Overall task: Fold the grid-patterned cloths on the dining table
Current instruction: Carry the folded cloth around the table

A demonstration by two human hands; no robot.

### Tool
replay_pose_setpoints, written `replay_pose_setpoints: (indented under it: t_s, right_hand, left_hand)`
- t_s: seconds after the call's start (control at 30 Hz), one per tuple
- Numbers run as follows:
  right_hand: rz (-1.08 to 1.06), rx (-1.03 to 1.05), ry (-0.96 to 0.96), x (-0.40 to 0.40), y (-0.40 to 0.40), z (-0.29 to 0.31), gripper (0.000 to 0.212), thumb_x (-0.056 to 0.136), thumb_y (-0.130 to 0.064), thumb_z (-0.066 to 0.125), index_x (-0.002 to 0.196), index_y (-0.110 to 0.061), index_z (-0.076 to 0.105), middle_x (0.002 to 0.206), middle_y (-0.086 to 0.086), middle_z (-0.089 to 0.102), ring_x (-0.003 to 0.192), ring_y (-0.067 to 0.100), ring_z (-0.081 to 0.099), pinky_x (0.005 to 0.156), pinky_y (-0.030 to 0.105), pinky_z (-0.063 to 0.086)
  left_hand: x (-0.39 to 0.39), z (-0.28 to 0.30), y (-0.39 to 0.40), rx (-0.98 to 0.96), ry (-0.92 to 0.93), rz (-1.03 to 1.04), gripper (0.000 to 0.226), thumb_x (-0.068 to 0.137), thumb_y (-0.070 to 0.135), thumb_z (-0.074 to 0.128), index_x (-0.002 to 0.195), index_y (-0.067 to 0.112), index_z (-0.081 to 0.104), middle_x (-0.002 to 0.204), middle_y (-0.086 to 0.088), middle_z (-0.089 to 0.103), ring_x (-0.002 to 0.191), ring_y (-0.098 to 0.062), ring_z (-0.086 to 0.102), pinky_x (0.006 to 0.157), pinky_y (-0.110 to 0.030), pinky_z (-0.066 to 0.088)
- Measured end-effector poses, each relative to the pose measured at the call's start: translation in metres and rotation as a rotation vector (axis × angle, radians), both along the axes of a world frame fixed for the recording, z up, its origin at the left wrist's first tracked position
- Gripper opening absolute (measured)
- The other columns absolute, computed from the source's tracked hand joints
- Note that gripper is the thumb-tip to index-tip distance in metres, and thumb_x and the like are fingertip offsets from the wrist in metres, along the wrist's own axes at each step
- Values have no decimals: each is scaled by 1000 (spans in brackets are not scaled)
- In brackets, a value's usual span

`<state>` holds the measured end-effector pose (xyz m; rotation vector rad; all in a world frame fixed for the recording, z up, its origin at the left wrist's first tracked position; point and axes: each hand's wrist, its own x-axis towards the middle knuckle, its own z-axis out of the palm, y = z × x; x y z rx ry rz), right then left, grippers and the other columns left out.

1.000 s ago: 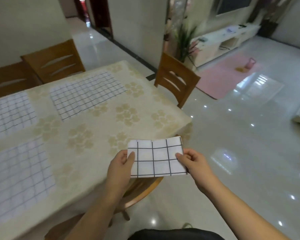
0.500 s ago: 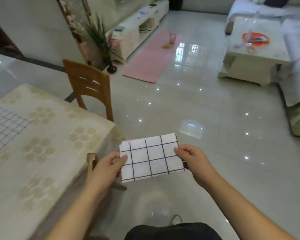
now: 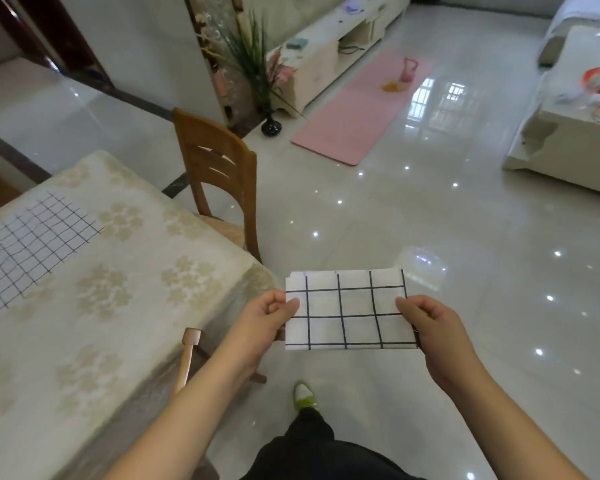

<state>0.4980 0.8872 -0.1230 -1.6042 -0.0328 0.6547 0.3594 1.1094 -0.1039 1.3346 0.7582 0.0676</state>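
- A glossy tiled floor (image 3: 378, 220) fills the frame; the dining table (image 3: 94, 341) with its floral cover sits at lower left.
- A folded grid cloth (image 3: 349, 310) is held in mid-air, centre frame, right of the table's corner.
- The left hand (image 3: 260, 323) pinches its left edge; the right hand (image 3: 433, 327) pinches its right edge.
- Another grid cloth (image 3: 25, 240) lies flat on the table at far left.

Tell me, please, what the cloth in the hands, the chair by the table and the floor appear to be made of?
Cloth: thin woven fabric, likely cotton, matte white with black grid lines; it is folded into a flat stack of layers.
Chair: wood, honey-brown with a smooth finish; grain is faintly visible.
Floor: pale polished tile or stone, glossy; it mirrors the window and ceiling lights.
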Motion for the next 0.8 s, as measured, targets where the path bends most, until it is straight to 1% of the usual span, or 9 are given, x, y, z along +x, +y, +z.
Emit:
replay_pose_setpoints:
  t_s: [0.07, 0.13, 0.3, 0.37, 0.43, 0.5, 0.63, 0.73, 0.8]
  right_hand:
    - [23, 5, 15, 12, 16, 1, 20, 84, -30, 70, 79, -10, 70, 79, 15, 65, 75, 25, 56, 73, 42, 44]
    - [38, -20, -3, 24, 36, 1, 17, 89, -21, 67, 76, -11, 70, 76, 13, 66, 72, 25, 58, 70, 41, 44]
    - [72, -91, -105, 67, 94, 11, 20, 89, -23, 67, 73, -12, 66, 60, -2, 39, 60, 13, 35, 61, 28, 33]
    - [84, -72, -106, 80, 114, 14, 20, 89, -23, 67, 74, -10, 65, 59, -3, 37, 59, 13, 33, 62, 28, 32]
    - [80, -60, -109, 91, 133, 16, 20, 90, -23, 66, 73, -11, 65, 59, -3, 36, 57, 12, 32, 60, 27, 31]
    - [94, -62, -111, 101, 147, 17, 20, 90, -23, 67, 72, -14, 65, 60, 0, 37, 57, 13, 32, 58, 26, 30]
    - [133, -62, -106, 131, 166, 17, 21, 89, -21, 67, 70, -13, 65, 65, 8, 45, 61, 17, 42, 56, 27, 38]
    - [143, -65, -97, 163, 176, 16, 19, 89, -20, 68, 75, -7, 66, 62, 6, 52, 59, 17, 48, 54, 24, 42]
    - [163, -59, -94, 187, 181, 14, 17, 89, -19, 68, 77, -6, 67, 60, 4, 56, 57, 16, 50, 54, 23, 44]
  left_hand:
    - [9, -2, 17, -18, 0, 11, 56, 73, 44, 75, 97, -3, 57, 89, -15, 57, 80, -29, 50, 75, -42, 42]
    - [19, -8, 36, -23, 5, 20, 62, 67, 49, 74, 98, -2, 57, 90, -16, 58, 79, -29, 50, 74, -43, 41]
    - [51, -13, 81, 29, 44, 81, 35, 85, 32, 70, 92, -1, 59, 81, -19, 58, 68, -28, 52, 51, -27, 43]
    - [61, -10, 96, 41, 30, 118, 36, 86, 31, 69, 94, -3, 60, 85, -23, 60, 73, -31, 55, 58, -33, 51]
    - [72, -4, 109, 33, 27, 147, 42, 78, 42, 71, 96, 4, 65, 94, -28, 65, 83, -41, 62, 77, -51, 54]
    - [82, 1, 121, 49, 24, 172, 24, 86, 33, 68, 97, 11, 70, 98, -23, 70, 96, -46, 63, 89, -58, 49]
    - [110, 4, 140, 59, 17, 176, 14, 94, 23, 60, 94, 17, 73, 93, -9, 75, 95, -36, 67, 92, -54, 49]
    - [138, 2, 148, 64, 26, 196, 14, 94, 22, 60, 93, 14, 72, 90, -10, 75, 87, -28, 71, 88, -48, 53]
    - [160, -3, 155, 105, 38, 194, 14, 90, 30, 64, 89, 19, 73, 92, -17, 73, 91, -35, 68, 90, -52, 52]
